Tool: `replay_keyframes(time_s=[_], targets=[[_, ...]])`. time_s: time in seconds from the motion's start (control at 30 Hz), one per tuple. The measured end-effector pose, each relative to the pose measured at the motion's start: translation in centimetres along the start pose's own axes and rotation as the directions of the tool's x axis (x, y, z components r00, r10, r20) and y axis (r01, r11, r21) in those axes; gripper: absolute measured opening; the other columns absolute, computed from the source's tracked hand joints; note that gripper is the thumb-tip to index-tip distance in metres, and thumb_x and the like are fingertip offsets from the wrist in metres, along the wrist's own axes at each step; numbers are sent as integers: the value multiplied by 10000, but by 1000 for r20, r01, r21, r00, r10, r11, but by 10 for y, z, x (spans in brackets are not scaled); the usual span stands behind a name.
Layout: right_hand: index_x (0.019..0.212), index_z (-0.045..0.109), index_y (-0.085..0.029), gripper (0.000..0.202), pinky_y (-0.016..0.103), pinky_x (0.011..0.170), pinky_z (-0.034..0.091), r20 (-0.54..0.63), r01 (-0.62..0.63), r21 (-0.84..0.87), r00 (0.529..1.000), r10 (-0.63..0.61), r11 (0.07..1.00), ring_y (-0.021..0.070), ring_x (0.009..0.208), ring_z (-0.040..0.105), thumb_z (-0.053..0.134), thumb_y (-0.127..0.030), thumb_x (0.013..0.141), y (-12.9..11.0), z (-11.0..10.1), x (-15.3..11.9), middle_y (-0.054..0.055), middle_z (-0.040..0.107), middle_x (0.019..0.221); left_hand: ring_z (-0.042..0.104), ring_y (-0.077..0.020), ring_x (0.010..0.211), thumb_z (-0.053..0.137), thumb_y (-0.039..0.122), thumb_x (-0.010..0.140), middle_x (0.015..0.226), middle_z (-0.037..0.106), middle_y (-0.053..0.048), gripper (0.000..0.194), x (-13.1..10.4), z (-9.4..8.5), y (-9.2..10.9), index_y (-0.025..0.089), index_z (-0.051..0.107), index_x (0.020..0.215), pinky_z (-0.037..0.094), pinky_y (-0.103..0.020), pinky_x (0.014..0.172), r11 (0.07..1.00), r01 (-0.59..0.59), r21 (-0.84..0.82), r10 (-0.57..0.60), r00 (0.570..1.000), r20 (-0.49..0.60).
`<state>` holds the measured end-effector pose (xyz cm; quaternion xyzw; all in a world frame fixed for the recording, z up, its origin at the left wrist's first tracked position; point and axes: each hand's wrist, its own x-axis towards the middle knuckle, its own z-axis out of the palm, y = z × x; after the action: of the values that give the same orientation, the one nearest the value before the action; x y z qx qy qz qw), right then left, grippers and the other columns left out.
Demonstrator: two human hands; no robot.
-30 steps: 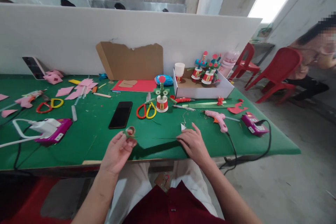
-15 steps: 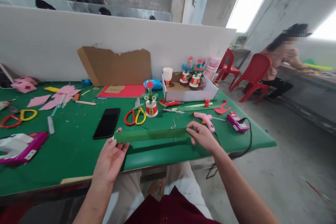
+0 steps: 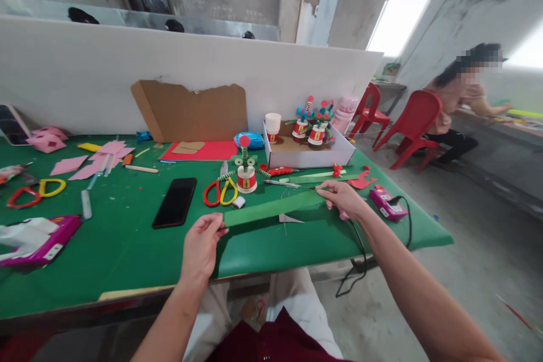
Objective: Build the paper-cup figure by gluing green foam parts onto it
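A long green paper strip stretches between my two hands, just above the green tabletop, its right end a little higher. My left hand pinches the left end between thumb and fingers. At the other end, my right hand pinches the strip near its tip. Behind the strip stands a paper-cup figure with a red disc on top and springy green arms. Red-and-yellow-handled scissors lie beside it, and a small white block is close to their yellow handle. A pale pointed piece shows just below the strip.
A black phone lies left of the scissors. Behind, a white box holds cups and more figures. Purple power strips sit at both sides, with a black cable at right. Pink paper pieces are scattered left. A person sits far right.
Both my hands have moved right with the green strip, which now slants up to the right. The small white block and the pale pointed piece have come into view.
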<state>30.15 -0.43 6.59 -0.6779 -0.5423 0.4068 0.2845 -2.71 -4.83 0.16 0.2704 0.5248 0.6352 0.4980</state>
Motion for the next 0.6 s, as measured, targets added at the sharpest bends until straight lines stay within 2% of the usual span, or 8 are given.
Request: replay_keyframes(time_s=[0.07, 0.1, 0.17, 0.23, 0.33, 0.43, 0.5, 0.6], targets=[[923, 608, -189, 314, 173, 267, 174, 0, 23, -49, 1000, -23, 999, 55, 249, 274, 627, -446, 742, 2, 1, 1, -97, 469, 400, 529, -102, 580, 710, 374, 644, 649, 581, 26, 243, 3, -1, 3, 170, 612, 734, 459, -229, 570, 964, -137, 226, 149, 988, -34], [918, 618, -184, 306, 173, 274, 192, 5, 46, -58, 999, -46, 997, 54, 256, 289, 629, -436, 744, 3, 1, 2, -95, 464, 400, 530, -112, 587, 678, 383, 673, 651, 587, 20, 230, 5, -2, 4, 176, 614, 751, 453, -233, 574, 915, -209, 345, 229, 973, -18], [917, 629, -176, 309, 176, 296, 234, 28, 93, -30, 995, -92, 995, 59, 281, 342, 633, -432, 744, 5, -1, 5, -83, 488, 423, 559, -137, 638, 616, 390, 721, 719, 634, -8, 214, 7, -6, 7, 185, 626, 781, 464, -252, 617, 779, -329, 533, 344, 936, 75], [918, 624, -173, 314, 173, 327, 288, 50, 123, 43, 991, -125, 991, 71, 331, 422, 648, -430, 739, 8, -6, 9, -67, 530, 457, 582, -152, 674, 562, 383, 758, 779, 662, -24, 205, 7, -10, 7, 196, 638, 791, 474, -264, 647, 650, -414, 637, 384, 903, 195], [906, 587, -180, 299, 160, 383, 363, 36, 124, 176, 991, -132, 977, 79, 401, 499, 706, -375, 713, 13, -21, 20, -66, 559, 480, 593, -156, 667, 506, 360, 789, 791, 667, -23, 204, 2, -14, 4, 208, 643, 790, 482, -264, 641, 545, -484, 684, 372, 871, 320], [817, 538, -188, 259, 148, 405, 404, -55, 78, 255, 996, -66, 964, 69, 411, 510, 750, -282, 702, 20, -44, 35, -75, 557, 471, 605, -161, 685, 476, 338, 812, 807, 667, -27, 211, -4, -13, -2, 213, 645, 805, 493, -267, 656, 483, -549, 682, 376, 834, 404], [735, 510, -187, 253, 144, 420, 439, -148, 22, 267, 989, 18, 963, 64, 410, 523, 759, -217, 708, 26, -61, 45, -74, 550, 457, 617, -168, 723, 463, 316, 826, 839, 672, -34, 209, -7, -11, -6, 216, 647, 825, 499, -274, 689, 437, -613, 658, 391, 788, 475], [655, 472, -188, 301, 155, 412, 468, -246, -51, 267, 962, 119, 962, 66, 378, 517, 768, -165, 709, 36, -81, 58, -68, 534, 424, 630, -190, 797, 463, 287, 837, 872, 684, -46, 194, -6, -10, -14, 223, 646, 832, 496, -295, 746, 359, -715, 599, 417, 698, 582]])
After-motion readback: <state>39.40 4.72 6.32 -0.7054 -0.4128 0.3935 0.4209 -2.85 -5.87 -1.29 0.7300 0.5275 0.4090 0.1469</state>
